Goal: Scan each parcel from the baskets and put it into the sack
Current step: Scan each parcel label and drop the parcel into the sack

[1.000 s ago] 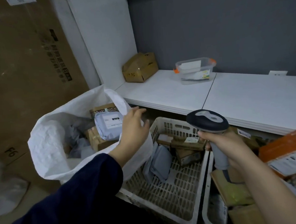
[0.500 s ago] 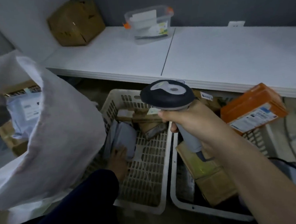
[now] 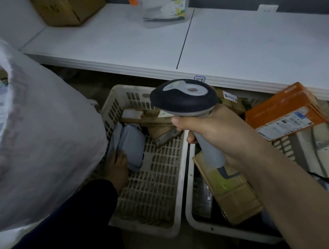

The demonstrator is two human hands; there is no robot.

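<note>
Fingers (image 3: 190, 138) of the right hand (image 3: 220, 134) are wrapped tight round the grey handle of the scanner (image 3: 185, 101), held up above the seam between two white slatted baskets. The left hand (image 3: 117, 170) is down in the left basket (image 3: 179, 183), its fingertips lying on the near corner of the grey parcel (image 3: 132, 143); whether they have closed on it cannot be told, since the sack (image 3: 45, 141) covers that side. That one white sack bulges over the left basket's left rim. The right basket (image 3: 234, 234) stands just beside the left one, rims nearly touching. A white table (image 3: 251, 51) overhangs both far ends, leaving open room only toward the near side, where the left basket's floor shows bare. The grey parcel is a single soft, rumpled pouch lying near the basket's left wall, with a few brown cartons (image 3: 151, 118) stacked behind it. One orange box (image 3: 286, 113) tilts over the right basket's far part.
</note>
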